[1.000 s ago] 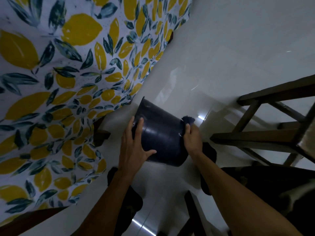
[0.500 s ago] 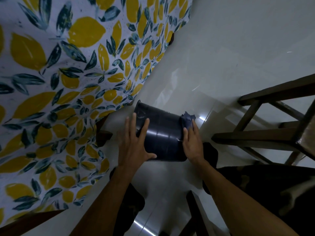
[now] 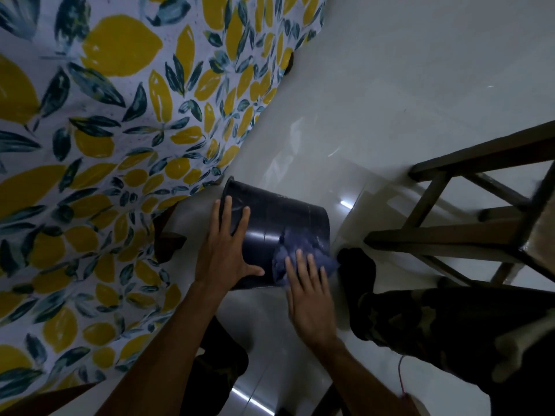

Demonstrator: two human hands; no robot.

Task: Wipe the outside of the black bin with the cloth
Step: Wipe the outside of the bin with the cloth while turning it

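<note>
The black bin (image 3: 279, 217) lies tilted on its side above the white tiled floor, its open rim pointing up-left toward the tablecloth. My left hand (image 3: 223, 253) lies flat on the bin's left side with fingers spread, steadying it. A crumpled blue cloth (image 3: 300, 250) sits on the bin's near right side. My right hand (image 3: 309, 298) presses on the cloth with fingers extended flat, its fingertips on the fabric.
A lemon-print tablecloth (image 3: 105, 145) hangs over a table at the left, close to the bin's rim. A dark wooden chair frame (image 3: 468, 235) stands at the right. My camouflage-trousered leg (image 3: 435, 322) and dark-socked foot (image 3: 359, 265) rest right of the bin.
My right hand slid with the cloth from the bin's far right end onto its near side. The bin rotated a little, and my left hand shifted with it.
</note>
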